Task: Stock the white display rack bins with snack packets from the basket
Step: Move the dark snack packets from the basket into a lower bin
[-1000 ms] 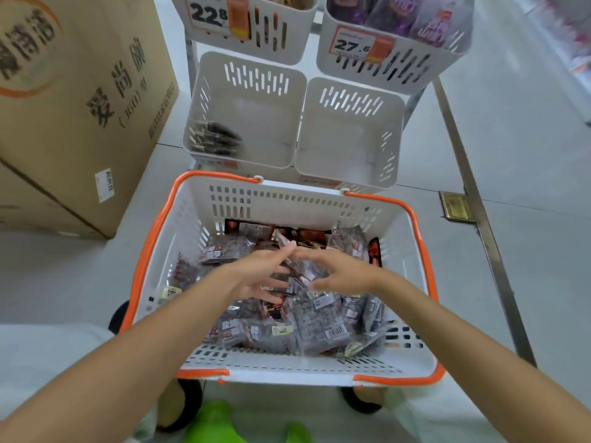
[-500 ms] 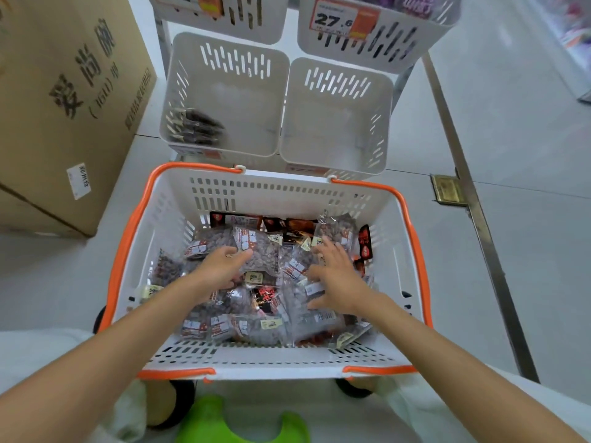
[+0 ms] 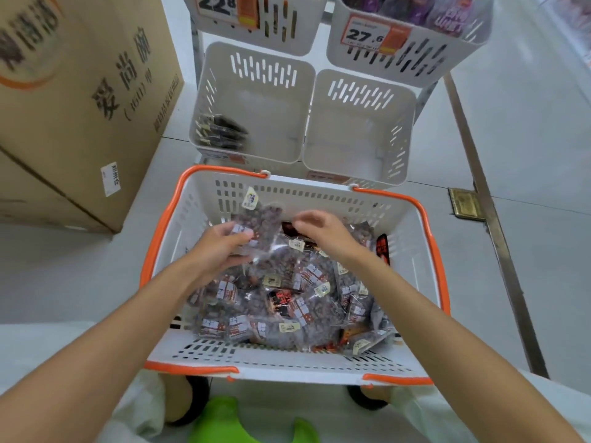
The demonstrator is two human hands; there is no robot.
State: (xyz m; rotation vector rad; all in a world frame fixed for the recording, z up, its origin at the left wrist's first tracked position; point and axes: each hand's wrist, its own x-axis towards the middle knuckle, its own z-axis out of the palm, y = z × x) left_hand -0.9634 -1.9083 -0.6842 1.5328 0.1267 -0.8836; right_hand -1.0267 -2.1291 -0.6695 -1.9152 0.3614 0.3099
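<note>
The price tag on the far left upper bin reads "22.8". The second price tag, on the far right upper bin, reads "27.6". The cardboard box at left bears "爱尚". Print on each snack packet is too small to read.

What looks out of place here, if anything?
Nothing spilled or damaged. The snack packets lie jumbled in the basket; a few dark packets slump in a corner of the lower left bin.

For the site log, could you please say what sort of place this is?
Probably a shop: white plastic rack bins with orange price tags, and an orange-rimmed white basket of snack packets.
</note>
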